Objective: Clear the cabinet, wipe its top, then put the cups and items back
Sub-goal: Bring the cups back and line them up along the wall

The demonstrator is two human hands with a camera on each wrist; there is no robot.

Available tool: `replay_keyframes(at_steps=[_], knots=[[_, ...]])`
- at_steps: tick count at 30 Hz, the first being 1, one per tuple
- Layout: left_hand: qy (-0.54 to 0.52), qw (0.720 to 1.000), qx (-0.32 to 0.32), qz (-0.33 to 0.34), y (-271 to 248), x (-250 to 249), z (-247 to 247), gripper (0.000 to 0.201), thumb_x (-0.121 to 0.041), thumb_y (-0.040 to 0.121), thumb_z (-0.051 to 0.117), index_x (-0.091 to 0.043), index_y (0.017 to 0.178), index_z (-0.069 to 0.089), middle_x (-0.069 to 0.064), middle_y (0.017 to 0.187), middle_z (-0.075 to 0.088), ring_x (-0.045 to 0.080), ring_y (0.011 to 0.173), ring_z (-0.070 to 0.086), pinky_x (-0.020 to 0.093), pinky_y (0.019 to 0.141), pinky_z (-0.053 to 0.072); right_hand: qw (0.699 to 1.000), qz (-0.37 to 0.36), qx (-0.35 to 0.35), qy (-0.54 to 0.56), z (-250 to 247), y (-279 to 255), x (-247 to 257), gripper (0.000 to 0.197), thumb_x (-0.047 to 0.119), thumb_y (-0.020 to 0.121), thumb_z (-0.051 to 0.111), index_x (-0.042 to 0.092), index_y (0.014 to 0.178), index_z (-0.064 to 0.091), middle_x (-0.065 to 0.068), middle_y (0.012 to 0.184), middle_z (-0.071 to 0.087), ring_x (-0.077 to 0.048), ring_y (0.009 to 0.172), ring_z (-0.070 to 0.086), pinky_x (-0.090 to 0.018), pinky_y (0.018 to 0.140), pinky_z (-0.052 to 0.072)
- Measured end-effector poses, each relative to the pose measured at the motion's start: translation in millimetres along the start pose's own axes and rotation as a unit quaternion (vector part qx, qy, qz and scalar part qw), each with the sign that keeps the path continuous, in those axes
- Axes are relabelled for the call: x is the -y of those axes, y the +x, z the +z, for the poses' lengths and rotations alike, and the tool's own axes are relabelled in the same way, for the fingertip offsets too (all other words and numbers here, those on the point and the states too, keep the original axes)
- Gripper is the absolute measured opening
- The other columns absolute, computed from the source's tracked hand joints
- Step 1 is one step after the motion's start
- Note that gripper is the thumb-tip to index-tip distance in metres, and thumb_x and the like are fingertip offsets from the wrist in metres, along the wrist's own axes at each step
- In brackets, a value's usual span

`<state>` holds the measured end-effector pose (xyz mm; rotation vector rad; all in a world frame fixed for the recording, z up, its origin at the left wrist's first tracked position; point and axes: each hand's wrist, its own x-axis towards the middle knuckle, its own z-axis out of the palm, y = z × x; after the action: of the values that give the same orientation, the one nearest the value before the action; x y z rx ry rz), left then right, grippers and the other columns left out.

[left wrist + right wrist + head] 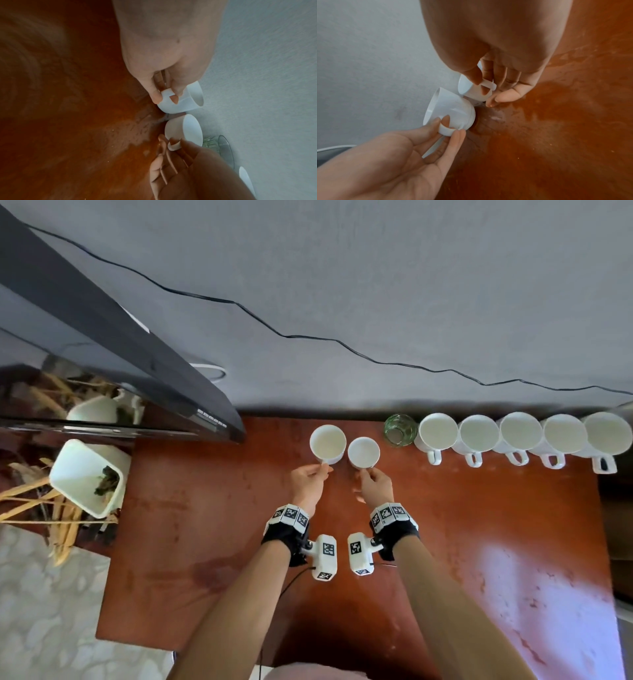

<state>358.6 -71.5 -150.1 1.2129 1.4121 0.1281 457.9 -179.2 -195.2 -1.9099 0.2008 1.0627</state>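
Two white cups sit side by side near the back of the red-brown cabinet top [394, 542]. My left hand [313, 475] pinches the handle of the larger cup [327, 442], seen close in the left wrist view as cup [181, 100] with my left hand [164, 96] on its handle. My right hand [371, 479] pinches the handle of the smaller cup [363, 453], which appears in the right wrist view as cup [472, 90] held by my right hand [483, 84]. Both cups stand close to the wall.
A green glass [400, 429] and a row of several white mugs [520, 434] line the back edge to the right. A dark screen [113, 364] leans at left, with a white planter [89, 477] below it. A black cable [342, 344] runs along the wall.
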Motion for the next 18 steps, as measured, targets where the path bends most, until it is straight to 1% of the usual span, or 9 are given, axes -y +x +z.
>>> replay_keyframes(at_steps=[2, 3, 5, 6, 7, 9, 12, 14, 18], knots=[[0.009, 1.0, 0.009, 0.001, 5, -1, 3, 0.013, -0.019, 0.097, 0.07, -0.017, 0.087, 0.077, 0.001, 0.093, 0.077, 0.015, 0.094, 0.073, 0.022, 0.085, 0.048, 1.0, -0.007, -0.013, 0.0, 3, 5, 4, 0.023, 0.017, 0.099, 0.05, 0.003, 0.095, 0.068, -0.011, 0.084, 0.071, -0.017, 0.056, 0.067, -0.039, 0.064, 0.059], [0.015, 1.0, 0.013, 0.005, 7, -2, 4, 0.012, -0.02, 0.098, 0.07, -0.014, 0.092, 0.079, 0.001, 0.094, 0.077, 0.012, 0.092, 0.072, 0.019, 0.083, 0.047, 1.0, -0.011, -0.019, -0.001, 5, 8, 6, 0.024, 0.018, 0.1, 0.05, 0.003, 0.095, 0.069, -0.01, 0.082, 0.07, -0.016, 0.054, 0.066, -0.037, 0.063, 0.059], [0.033, 0.999, 0.011, 0.019, 10, -4, 5, 0.017, -0.023, 0.099, 0.069, -0.01, 0.098, 0.08, 0.0, 0.093, 0.076, 0.002, 0.083, 0.068, 0.005, 0.071, 0.043, 0.999, -0.018, -0.026, -0.005, 7, 14, 11, 0.025, 0.019, 0.101, 0.05, 0.005, 0.093, 0.069, -0.009, 0.08, 0.069, -0.016, 0.052, 0.064, -0.035, 0.06, 0.057], [0.043, 0.999, 0.009, 0.027, 12, -5, 6, 0.019, -0.024, 0.099, 0.068, -0.01, 0.099, 0.08, -0.001, 0.092, 0.076, -0.003, 0.08, 0.066, 0.0, 0.063, 0.04, 0.999, -0.023, -0.028, -0.007, 8, 17, 13, 0.025, 0.02, 0.101, 0.05, 0.006, 0.091, 0.069, -0.009, 0.08, 0.069, -0.016, 0.051, 0.062, -0.034, 0.058, 0.055], [0.053, 0.998, 0.01, 0.034, 14, -7, 7, 0.02, -0.025, 0.099, 0.068, -0.01, 0.099, 0.08, -0.002, 0.091, 0.076, -0.004, 0.079, 0.065, -0.001, 0.06, 0.04, 0.999, -0.027, -0.031, -0.007, 9, 19, 15, 0.025, 0.02, 0.101, 0.05, 0.007, 0.089, 0.068, -0.009, 0.08, 0.07, -0.016, 0.051, 0.061, -0.033, 0.057, 0.054], [0.062, 0.997, 0.018, 0.039, 17, -11, 8, 0.02, -0.027, 0.099, 0.067, -0.013, 0.095, 0.081, -0.001, 0.094, 0.078, 0.002, 0.083, 0.069, 0.006, 0.069, 0.046, 0.999, -0.033, -0.032, -0.008, 9, 25, 19, 0.026, 0.02, 0.102, 0.05, 0.008, 0.086, 0.067, -0.01, 0.081, 0.07, -0.016, 0.051, 0.06, -0.032, 0.056, 0.053], [0.056, 0.997, 0.02, 0.04, 23, -14, 14, 0.022, -0.027, 0.099, 0.068, -0.025, 0.079, 0.078, -0.002, 0.091, 0.079, 0.012, 0.092, 0.073, 0.029, 0.09, 0.055, 0.999, -0.037, -0.03, -0.015, 8, 32, 25, 0.026, 0.02, 0.101, 0.051, 0.005, 0.091, 0.069, -0.011, 0.082, 0.072, -0.014, 0.05, 0.061, -0.028, 0.052, 0.052], [0.057, 0.997, 0.018, 0.041, 25, -16, 17, 0.027, -0.027, 0.099, 0.068, -0.029, 0.073, 0.075, -0.003, 0.088, 0.078, 0.014, 0.092, 0.073, 0.033, 0.093, 0.055, 0.999, -0.04, -0.03, -0.016, 8, 36, 28, 0.027, 0.02, 0.1, 0.051, 0.002, 0.093, 0.069, -0.012, 0.083, 0.072, -0.013, 0.048, 0.061, -0.026, 0.048, 0.052], [0.053, 0.998, 0.022, 0.039, 27, -19, 21, 0.027, -0.027, 0.1, 0.066, -0.029, 0.073, 0.074, -0.001, 0.09, 0.078, 0.015, 0.094, 0.073, 0.031, 0.093, 0.054, 0.998, -0.047, -0.039, -0.017, 7, 42, 31, 0.028, 0.021, 0.101, 0.052, 0.001, 0.094, 0.069, -0.013, 0.083, 0.072, -0.011, 0.046, 0.06, -0.025, 0.047, 0.05]])
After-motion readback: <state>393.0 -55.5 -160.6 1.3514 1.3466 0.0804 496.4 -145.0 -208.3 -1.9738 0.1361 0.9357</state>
